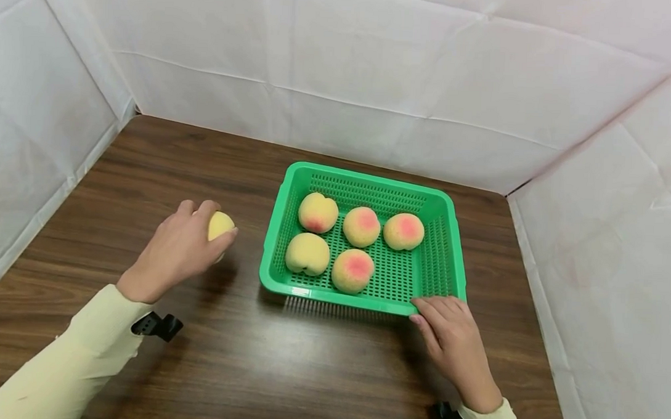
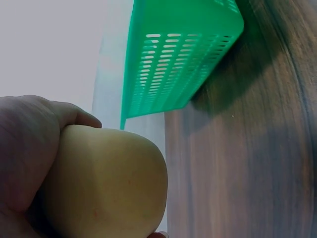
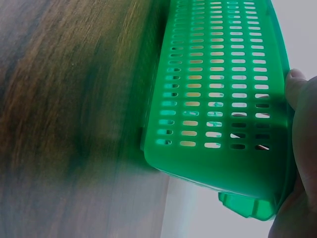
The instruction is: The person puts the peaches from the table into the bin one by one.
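Note:
A yellow peach [image 1: 220, 225] is in my left hand [image 1: 181, 244], gripped between thumb and fingers left of the basket. The left wrist view shows that peach [image 2: 106, 181] close up, its skin plain yellow on this side. My right hand [image 1: 452, 338] holds the near right corner of the green plastic basket [image 1: 338, 300], fingers over the rim and thumb outside. Inside the basket lie several peaches, among them a plain yellow peach [image 1: 307, 254] at the near left and a red-blushed peach [image 1: 404, 231] toward the right. In the right wrist view the slotted basket wall [image 3: 213, 89] fills the middle.
The basket stands on a dark brown wooden table [image 1: 308, 369]. White sheeting [image 1: 340, 62] rises behind the table and along both sides. Black wrist cameras sit on both sleeves, one at the left cuff [image 1: 156, 326].

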A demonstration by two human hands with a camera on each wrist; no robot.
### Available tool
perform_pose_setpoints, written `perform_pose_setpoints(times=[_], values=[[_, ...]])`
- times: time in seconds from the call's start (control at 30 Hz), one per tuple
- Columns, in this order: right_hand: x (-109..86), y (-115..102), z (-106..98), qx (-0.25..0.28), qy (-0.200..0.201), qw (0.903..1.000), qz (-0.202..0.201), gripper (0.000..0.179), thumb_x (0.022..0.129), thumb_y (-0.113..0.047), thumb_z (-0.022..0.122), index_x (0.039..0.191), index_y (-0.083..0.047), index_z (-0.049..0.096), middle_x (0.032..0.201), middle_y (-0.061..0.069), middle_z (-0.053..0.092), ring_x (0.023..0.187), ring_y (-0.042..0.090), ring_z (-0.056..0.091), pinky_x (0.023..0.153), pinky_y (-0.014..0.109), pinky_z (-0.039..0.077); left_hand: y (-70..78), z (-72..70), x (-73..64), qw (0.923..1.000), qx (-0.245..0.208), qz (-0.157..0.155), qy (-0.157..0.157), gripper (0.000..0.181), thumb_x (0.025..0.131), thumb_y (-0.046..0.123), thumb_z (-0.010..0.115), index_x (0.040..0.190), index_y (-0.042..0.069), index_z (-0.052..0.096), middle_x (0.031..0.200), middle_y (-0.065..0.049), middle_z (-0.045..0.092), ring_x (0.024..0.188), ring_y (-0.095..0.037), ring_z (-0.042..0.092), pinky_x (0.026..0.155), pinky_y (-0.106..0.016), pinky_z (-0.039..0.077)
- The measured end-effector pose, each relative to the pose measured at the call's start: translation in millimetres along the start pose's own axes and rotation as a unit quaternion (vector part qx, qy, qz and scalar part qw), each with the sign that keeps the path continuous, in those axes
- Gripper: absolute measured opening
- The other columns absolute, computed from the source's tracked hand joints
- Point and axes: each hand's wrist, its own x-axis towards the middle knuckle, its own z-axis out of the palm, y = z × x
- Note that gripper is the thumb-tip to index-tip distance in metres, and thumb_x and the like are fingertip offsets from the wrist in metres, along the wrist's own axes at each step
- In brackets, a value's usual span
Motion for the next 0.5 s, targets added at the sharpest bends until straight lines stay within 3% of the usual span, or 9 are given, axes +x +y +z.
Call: perform_pose_setpoints(times=[0.33,0.5], values=[[0.6,2,1,0.000,0.007,1.0000,-0.006,0.025,0.097,-0.023,0.072,0.117,-0.009,0.077,0.107,0.007,0.078,0.103,0.026,0.072,0.102,0.043,0.044,20.2,-5.7,9.9,0.9995,0.009,0.028,0.006,0.046,0.098,0.037,0.060,0.124,-0.001,0.058,0.100,-0.021,0.053,0.073,-0.031,0.053,0.057,-0.034,0.040],[-0.2,2,2,0.000,0.011,0.9999,-0.008,0.025,0.099,-0.025,0.070,0.117,-0.009,0.077,0.107,0.007,0.079,0.102,0.026,0.072,0.101,0.043,0.045,35.5,-6.1,16.4,0.9988,0.006,0.048,0.008,0.045,0.097,0.037,0.059,0.125,0.001,0.058,0.104,-0.022,0.056,0.079,-0.035,0.055,0.062,-0.040,0.044]])
